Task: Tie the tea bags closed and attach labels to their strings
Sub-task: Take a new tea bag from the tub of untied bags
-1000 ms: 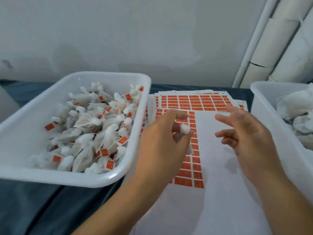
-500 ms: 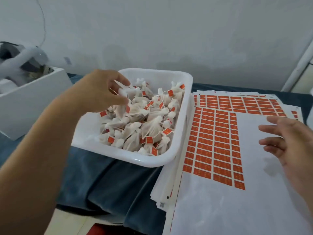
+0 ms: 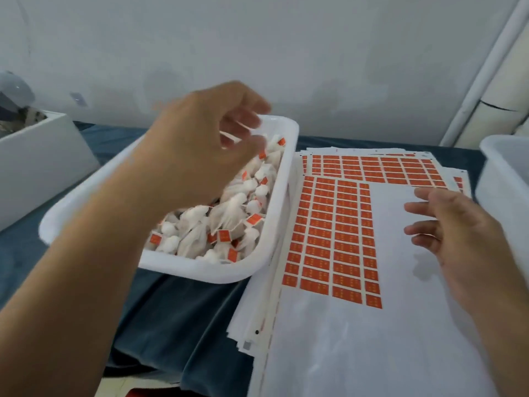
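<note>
A white tray [image 3: 200,271] holds several tied white tea bags [image 3: 229,216] with orange labels on their strings. My left hand [image 3: 194,144] hovers over the tray's far part, blurred, its fingers spread and loosely bent with nothing visible in them. To the right of the tray lies a stack of label sheets [image 3: 337,230]; the top sheet keeps several rows of orange labels on its left and far parts, the rest is bare white backing. My right hand [image 3: 463,239] is over that bare part, fingers relaxed and pointing left, holding nothing.
A second white bin [image 3: 503,179] stands at the right edge, close to my right hand. A white box [image 3: 37,161] sits at the far left. Dark blue cloth [image 3: 177,319] covers the table. White pipes [image 3: 486,67] run up the wall at the back right.
My left hand carried a tea bag from over the label sheet to the tray and let it go among the others. The right hand stayed over the sheet. My view swung left, then back.
</note>
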Demonstrator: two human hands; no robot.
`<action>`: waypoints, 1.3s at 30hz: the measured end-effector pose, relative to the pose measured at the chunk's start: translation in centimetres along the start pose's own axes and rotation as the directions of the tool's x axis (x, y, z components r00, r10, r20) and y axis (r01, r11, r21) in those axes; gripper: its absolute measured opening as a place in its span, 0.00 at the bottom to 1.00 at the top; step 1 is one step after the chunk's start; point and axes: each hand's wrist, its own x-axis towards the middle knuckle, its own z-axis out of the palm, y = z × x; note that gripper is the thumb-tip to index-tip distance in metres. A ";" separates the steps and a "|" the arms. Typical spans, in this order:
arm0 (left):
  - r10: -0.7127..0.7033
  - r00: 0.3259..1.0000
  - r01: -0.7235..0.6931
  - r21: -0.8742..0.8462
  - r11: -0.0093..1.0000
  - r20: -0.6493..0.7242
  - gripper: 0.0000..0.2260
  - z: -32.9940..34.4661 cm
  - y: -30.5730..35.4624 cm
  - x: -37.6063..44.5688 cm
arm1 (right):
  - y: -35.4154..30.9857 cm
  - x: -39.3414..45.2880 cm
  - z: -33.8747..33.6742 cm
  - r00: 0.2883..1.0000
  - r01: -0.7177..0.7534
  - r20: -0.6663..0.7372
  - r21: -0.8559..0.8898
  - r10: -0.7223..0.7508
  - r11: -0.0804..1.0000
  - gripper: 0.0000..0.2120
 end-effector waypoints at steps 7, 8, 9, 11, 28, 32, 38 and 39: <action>0.230 0.899 -0.127 -0.281 0.951 0.372 0.09 12.6 8.4 -3.1 | 0.7 0.2 0.3 0.998 0.001 -0.062 -0.049 -0.004 0.999 0.17; 0.178 0.888 -0.087 -0.224 0.971 0.423 0.10 14.8 7.9 -2.8 | 0.9 0.2 0.3 0.997 0.013 -0.069 -0.070 -0.018 0.997 0.17; 0.122 0.886 -0.058 -0.155 0.986 0.446 0.11 16.8 7.0 -2.5 | 1.2 0.3 0.2 0.996 0.022 -0.080 -0.096 -0.030 0.995 0.16; 0.056 0.903 -0.039 -0.048 0.998 0.425 0.14 19.4 4.8 -2.0 | 1.7 0.5 0.0 0.993 0.031 -0.104 -0.146 -0.047 0.989 0.14; -0.094 0.905 0.138 -0.077 0.987 0.416 0.15 22.1 0.8 -3.4 | -12.0 11.1 -7.2 0.930 0.087 -0.247 -0.572 -0.272 0.816 0.10; -0.092 0.899 0.159 -0.122 0.980 0.429 0.14 22.0 0.5 -3.2 | -7.9 13.4 -14.2 0.969 -0.235 -0.237 -0.781 0.073 0.579 0.09; -0.084 0.906 0.151 -0.132 0.980 0.416 0.14 22.4 0.4 -3.2 | -2.0 12.4 -18.9 0.968 -0.222 -0.188 -0.950 0.166 0.219 0.12; -0.085 0.905 0.151 -0.129 0.980 0.417 0.15 22.5 0.4 -3.2 | -1.5 12.4 -18.7 0.976 -0.186 -0.157 -0.963 0.154 0.196 0.13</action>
